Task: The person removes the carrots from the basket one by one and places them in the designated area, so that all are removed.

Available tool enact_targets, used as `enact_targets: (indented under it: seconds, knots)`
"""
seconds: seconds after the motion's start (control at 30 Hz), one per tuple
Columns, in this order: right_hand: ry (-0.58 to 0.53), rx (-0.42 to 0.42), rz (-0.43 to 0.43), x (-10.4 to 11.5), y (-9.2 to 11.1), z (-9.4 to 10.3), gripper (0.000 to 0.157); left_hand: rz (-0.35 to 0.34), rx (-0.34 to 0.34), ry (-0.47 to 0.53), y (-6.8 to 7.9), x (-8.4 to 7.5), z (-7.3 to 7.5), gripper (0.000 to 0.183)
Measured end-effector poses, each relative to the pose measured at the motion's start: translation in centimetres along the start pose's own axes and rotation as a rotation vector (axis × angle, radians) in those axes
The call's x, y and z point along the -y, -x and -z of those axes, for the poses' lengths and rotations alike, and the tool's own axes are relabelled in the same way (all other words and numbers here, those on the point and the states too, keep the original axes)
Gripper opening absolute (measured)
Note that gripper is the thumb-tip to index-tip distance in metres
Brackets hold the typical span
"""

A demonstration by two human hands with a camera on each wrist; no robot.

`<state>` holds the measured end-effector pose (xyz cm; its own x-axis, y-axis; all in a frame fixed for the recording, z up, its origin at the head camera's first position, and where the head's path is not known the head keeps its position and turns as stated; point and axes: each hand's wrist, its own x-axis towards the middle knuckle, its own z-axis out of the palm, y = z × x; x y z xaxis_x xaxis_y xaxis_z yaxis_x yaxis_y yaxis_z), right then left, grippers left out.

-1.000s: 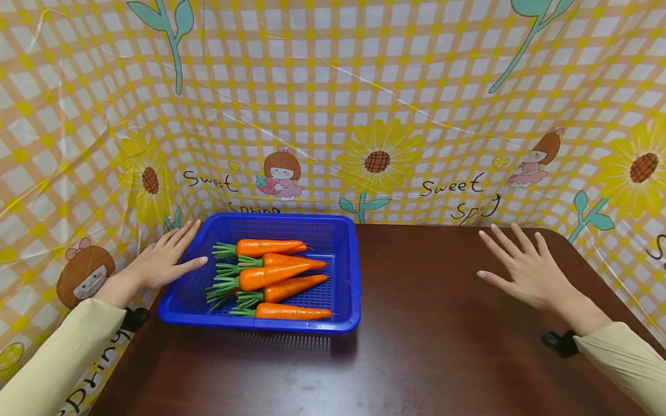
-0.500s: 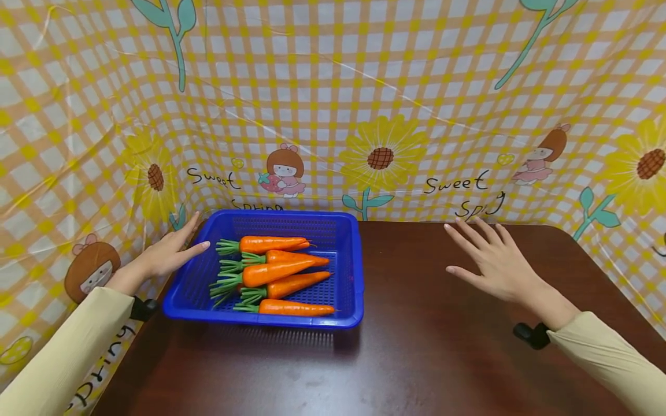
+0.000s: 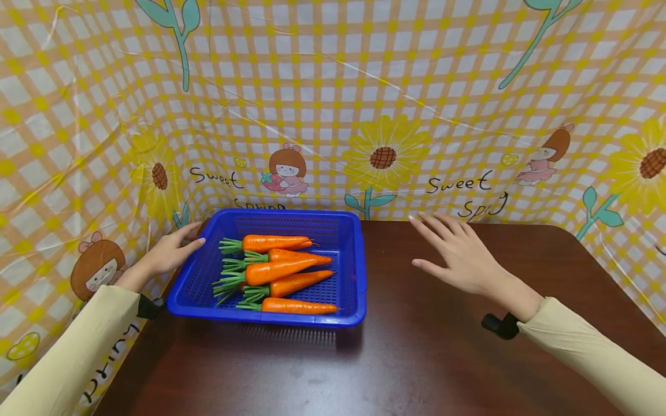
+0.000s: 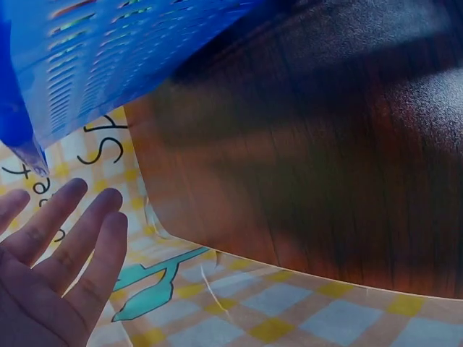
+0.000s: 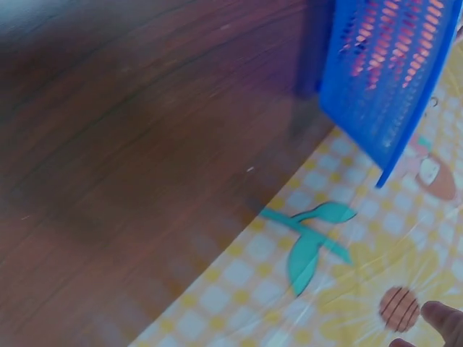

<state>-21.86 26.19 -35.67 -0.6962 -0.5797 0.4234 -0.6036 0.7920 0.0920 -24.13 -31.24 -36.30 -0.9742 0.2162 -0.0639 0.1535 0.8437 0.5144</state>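
A blue plastic basket (image 3: 350, 289) with slotted walls stands on the left part of the brown table, holding several orange carrots (image 3: 281, 270) with green stem ends pointing left. My left hand (image 3: 167, 253) is at the basket's left rim, thumb toward the rim and fingers behind it. In the left wrist view its fingers (image 4: 87, 253) are spread and slightly bent beside the basket's outer wall (image 4: 108, 65). My right hand (image 3: 460, 254) hovers over the table to the right of the basket, fingers spread and holding nothing. Only fingertips (image 5: 441, 318) of it show in the right wrist view.
The dark brown wooden table (image 3: 416, 346) extends right and in front of the basket. A yellow checked cloth (image 3: 312, 86) with sunflowers and cartoon figures hangs behind and on both sides, close to the table's edges.
My right hand has moved left toward the basket. My left hand's fingers have bent a little at the rim. The whole scene has shifted slightly right in the head view.
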Motion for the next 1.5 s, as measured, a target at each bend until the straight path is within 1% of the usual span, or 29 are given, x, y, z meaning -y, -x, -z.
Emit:
enact_targets:
  seconds: [0.13,0.3,0.5,0.63,0.7,0.87,1.0,1.13,1.27,1.4,1.5]
  knots:
    - [-0.043,0.031,-0.009,1.0,-1.2,0.0,0.08,0.005,-0.007,0.015,0.0,0.1,-0.1,0.066]
    - [-0.124,0.065,-0.021,2.1,-2.7,0.2,0.079,-0.005,-0.026,0.016,-0.1,0.4,-0.3,0.061]
    - [-0.262,0.143,-0.066,3.7,-4.5,0.5,0.075,-0.006,-0.041,0.022,0.0,0.7,-0.5,0.057]
    - [-0.37,0.193,-0.104,4.6,-5.6,0.7,0.072,-0.004,-0.053,0.026,-0.2,0.7,-0.5,0.058]
    - [-0.417,0.213,-0.11,5.1,-6.3,0.7,0.07,0.005,-0.055,0.038,-0.2,0.7,-0.4,0.058]
    - [-0.491,0.278,-0.105,6.0,-8.2,0.5,0.065,0.032,-0.037,0.117,-0.3,0.6,-0.1,0.057]
    - [-0.544,0.337,-0.1,6.7,-9.5,0.5,0.066,0.041,-0.024,0.162,-0.2,0.6,-0.2,0.057]
    - [-0.586,0.385,-0.098,7.3,-10.4,0.3,0.068,0.042,-0.012,0.175,0.0,0.7,-0.6,0.056]
    - [-0.629,0.398,-0.088,7.7,-11.2,0.2,0.067,0.035,-0.004,0.178,0.0,0.6,-0.8,0.057]
    - [-0.684,0.405,-0.078,8.0,-12.2,0.1,0.065,0.009,-0.002,0.157,0.0,0.6,-0.6,0.057]
    - [-0.719,0.429,-0.077,8.1,-12.7,0.1,0.064,-0.004,0.005,0.146,0.0,0.6,-0.3,0.057]
